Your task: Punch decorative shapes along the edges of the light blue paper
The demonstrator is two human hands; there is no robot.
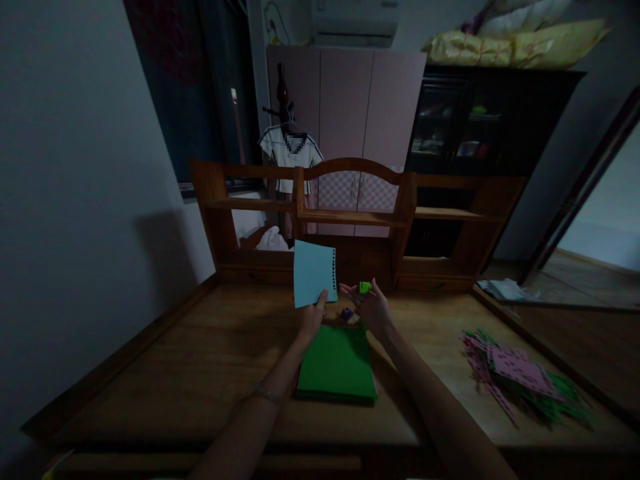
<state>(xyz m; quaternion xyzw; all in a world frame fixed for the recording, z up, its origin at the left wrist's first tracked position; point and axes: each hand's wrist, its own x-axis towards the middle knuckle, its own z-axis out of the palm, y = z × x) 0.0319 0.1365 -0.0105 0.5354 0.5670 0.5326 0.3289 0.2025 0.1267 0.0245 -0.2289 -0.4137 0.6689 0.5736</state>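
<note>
My left hand [313, 316] holds up a light blue paper sheet [313, 272] by its lower edge; a row of punched holes runs down the sheet's right side. My right hand [373, 308] grips a small green hole punch [365, 287] just right of the sheet. Below both hands a stack of coloured paper with a green sheet on top [336, 365] lies on the wooden desk [200, 373]. A small purple object [347, 313] sits on the desk between the hands.
A heap of pink and green paper scraps [520, 377] lies at the desk's right. A wooden shelf unit [350, 220] stands along the desk's far edge. Behind it are a pink wardrobe [350, 107] and a dark cabinet [480, 127].
</note>
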